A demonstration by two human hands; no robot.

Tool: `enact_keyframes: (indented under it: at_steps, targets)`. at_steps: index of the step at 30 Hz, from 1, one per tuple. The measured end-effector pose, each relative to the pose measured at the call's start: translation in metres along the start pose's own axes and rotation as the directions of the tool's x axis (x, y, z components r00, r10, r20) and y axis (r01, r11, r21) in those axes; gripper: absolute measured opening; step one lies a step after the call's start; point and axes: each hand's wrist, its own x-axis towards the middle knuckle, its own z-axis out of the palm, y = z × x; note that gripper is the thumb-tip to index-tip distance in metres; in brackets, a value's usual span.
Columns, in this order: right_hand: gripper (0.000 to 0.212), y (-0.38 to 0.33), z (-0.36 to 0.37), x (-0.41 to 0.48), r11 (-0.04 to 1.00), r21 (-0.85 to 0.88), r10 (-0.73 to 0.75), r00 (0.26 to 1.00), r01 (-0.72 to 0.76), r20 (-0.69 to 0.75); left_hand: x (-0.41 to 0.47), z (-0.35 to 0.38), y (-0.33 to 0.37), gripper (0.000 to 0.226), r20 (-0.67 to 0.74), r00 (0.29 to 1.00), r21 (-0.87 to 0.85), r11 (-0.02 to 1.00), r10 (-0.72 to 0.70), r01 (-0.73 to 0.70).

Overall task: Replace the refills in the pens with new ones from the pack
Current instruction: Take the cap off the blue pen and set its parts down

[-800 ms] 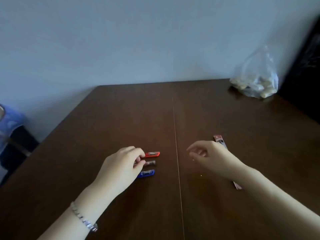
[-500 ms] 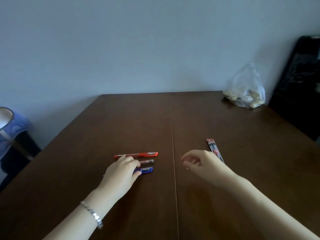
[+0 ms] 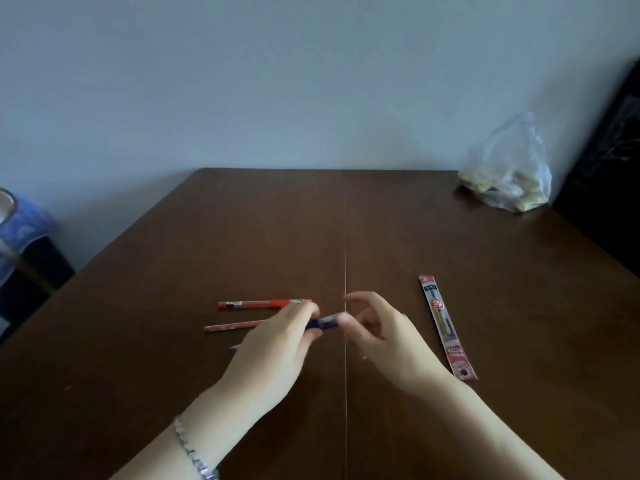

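My left hand (image 3: 273, 348) grips a blue pen (image 3: 325, 322) and holds it just above the brown table (image 3: 485, 306); its cap end points right and its tail pokes out behind the hand. My right hand (image 3: 384, 336) touches the cap end with its fingertips, the fingers loosely curled. A red pen (image 3: 256, 304) lies flat beyond my left hand. A second, paler pen (image 3: 230, 327) lies parallel just in front of it, partly hidden by my hand. The refill pack (image 3: 445, 325), long, narrow and red-printed, lies to the right of my right hand.
A clear plastic bag (image 3: 509, 174) with pale lumps inside sits at the table's far right corner. A dark object (image 3: 609, 168) stands beyond the right edge. A blue-covered object (image 3: 17, 230) stands left of the table. A seam (image 3: 345, 244) runs down the tabletop's middle.
My left hand has picked the blue pen up from the table and carried it right. My right hand has moved in to meet the pen's cap end.
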Motion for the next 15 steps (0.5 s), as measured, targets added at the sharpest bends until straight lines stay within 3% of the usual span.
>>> enact_keyframes:
  at_steps: [2,4,10,12,15]
  targets:
    - [0.007,-0.009,0.000,0.007,0.995,0.087,-0.034,0.997,0.040,-0.062,0.007,0.002,0.010,0.024,-0.045,0.997,-0.129,0.990,0.056,-0.061]
    - [0.013,-0.014,-0.005,0.014,0.990,0.128,-0.040,0.990,0.058,-0.136,0.016,0.002,0.015,0.024,-0.074,0.993,-0.218,0.970,0.089,-0.103]
    - [0.018,-0.024,-0.028,0.012,0.982,0.109,-0.134,0.977,0.154,-0.166,0.037,-0.008,0.019,0.025,-0.022,0.955,-0.270,0.918,0.294,-0.289]
    - [0.020,-0.022,-0.045,0.007,0.979,0.122,-0.123,0.948,0.165,-0.292,0.037,-0.013,0.010,0.012,0.010,0.971,-0.355,0.909,0.238,-0.219]
    - [0.024,-0.006,-0.091,-0.001,0.997,0.062,-0.007,0.843,0.048,-0.538,0.038,-0.019,-0.023,0.022,-0.031,0.997,-0.443,0.895,-0.074,0.053]
